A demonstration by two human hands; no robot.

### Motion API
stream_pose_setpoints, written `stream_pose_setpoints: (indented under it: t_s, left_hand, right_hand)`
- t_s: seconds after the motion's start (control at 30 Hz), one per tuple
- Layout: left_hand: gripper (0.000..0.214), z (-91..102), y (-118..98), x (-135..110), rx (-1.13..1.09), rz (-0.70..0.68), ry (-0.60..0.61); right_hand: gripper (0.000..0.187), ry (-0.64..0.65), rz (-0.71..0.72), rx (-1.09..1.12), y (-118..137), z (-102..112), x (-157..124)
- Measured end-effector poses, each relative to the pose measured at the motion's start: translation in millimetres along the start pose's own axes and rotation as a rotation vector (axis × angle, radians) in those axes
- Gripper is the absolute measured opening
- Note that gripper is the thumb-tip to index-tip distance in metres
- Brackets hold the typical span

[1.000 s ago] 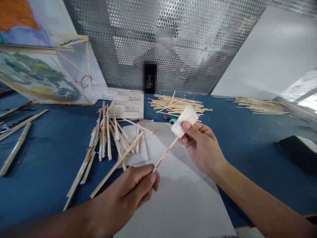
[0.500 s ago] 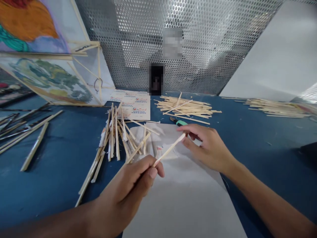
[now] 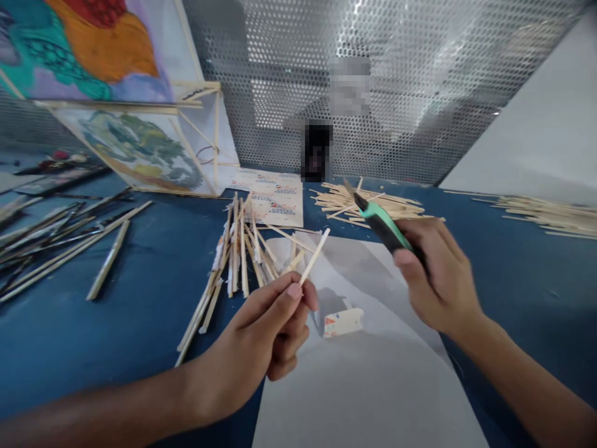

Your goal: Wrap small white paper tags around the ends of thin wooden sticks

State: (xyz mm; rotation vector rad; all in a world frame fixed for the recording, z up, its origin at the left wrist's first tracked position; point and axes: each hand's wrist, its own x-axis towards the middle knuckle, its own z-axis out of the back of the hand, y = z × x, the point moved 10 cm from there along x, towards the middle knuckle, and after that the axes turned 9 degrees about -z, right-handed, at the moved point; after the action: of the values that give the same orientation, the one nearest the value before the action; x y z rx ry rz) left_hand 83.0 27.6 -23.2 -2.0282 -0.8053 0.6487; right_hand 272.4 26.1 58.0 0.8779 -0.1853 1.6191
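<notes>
Between the thumb and fingers of my left hand [image 3: 275,323] is a thin wooden stick [image 3: 317,252], its pale end pointing up and away. My right hand [image 3: 441,274] grips a green and black utility knife [image 3: 383,224], the blade out and angled up to the left. The two hands are apart, and the knife does not touch the stick. Below them lies a white sheet [image 3: 373,386], bearing a small folded piece of sandpaper [image 3: 344,322] with printed backing. Just beyond my left hand is a loose bundle of sticks [image 3: 240,249], some with torn white paper on them.
Behind the sheet lie a printed sandpaper sheet [image 3: 284,208] and a pile of thin sticks [image 3: 340,202]. More sticks [image 3: 550,211] are at the right. Brushes [image 3: 51,236] and painted canvases [image 3: 140,149] occupy the left. A perforated metal panel [image 3: 280,81] closes off the back.
My right hand has picked up the utility knife from behind the sheet and raised it. My left hand still holds the stick, now turned more upright. The folded sandpaper has come into clearer view.
</notes>
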Motion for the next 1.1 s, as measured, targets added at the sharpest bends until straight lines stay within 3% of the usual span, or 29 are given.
stream_pose_setpoints:
  t_s: [0.07, 0.17, 0.37, 0.47, 0.53, 0.63, 0.7, 0.73, 0.8, 0.93, 1.0, 1.1]
  left_hand:
    - [0.030, -0.8, -1.5, 0.4, -0.092, 0.027, -0.006]
    - [0.032, -4.4, -1.3, -3.0, -0.145, 0.068, 0.014]
    - [0.035, -2.2, -0.3, -2.9, -0.141, 0.071, 0.012]
    - [0.036, 0.2, 4.0, -1.8, -0.146, 0.086, -0.009]
    - [0.036, 2.5, 7.7, -2.9, -0.136, 0.099, -0.040]
    - [0.033, 6.1, 9.2, -3.9, -0.096, 0.079, -0.082]
    - [0.033, 9.2, 8.4, -2.9, -0.056, 0.049, -0.108]
    - [0.033, 10.5, 8.3, -2.1, -0.036, 0.038, -0.117]
    - [0.031, 9.0, 7.9, -0.2, -0.001, 0.024, -0.094]
    - [0.027, 1.2, -0.4, 0.2, 0.014, -0.038, -0.026]
    - [0.028, -1.1, -4.8, -2.0, 0.002, -0.062, -0.031]
    - [0.031, -5.4, -8.6, -6.9, 0.009, -0.082, -0.039]
  right_hand:
    - [0.041, -0.073, 0.149, 0.015, 28.0, 12.9, -12.1]
    - [0.058, -0.039, 0.334, -0.089, 50.5, 8.5, -26.6]
    - [0.062, -0.021, 0.269, -0.157, 42.6, -0.3, -25.3]
    - [0.060, -0.023, 0.310, -0.190, 37.7, -0.5, -22.8]
    - [0.051, -0.048, 0.231, -0.303, 15.4, 4.3, -9.6]
    - [0.040, -0.241, -0.125, -0.506, -41.0, 37.3, 17.3]
    - [0.042, -0.373, -0.285, -0.406, -61.2, 57.9, 23.2]
    - [0.043, -0.397, -0.296, -0.299, -61.8, 59.8, 23.9]
    - [0.044, -0.344, -0.189, -0.119, -42.9, 46.9, 23.5]
    - [0.048, -0.026, 0.278, -0.072, 32.5, -6.9, 0.3]
    - [0.047, 0.021, 0.343, -0.083, 47.6, -15.2, -10.5]
    - [0.046, -0.018, 0.299, -0.063, 50.0, -7.3, -12.5]
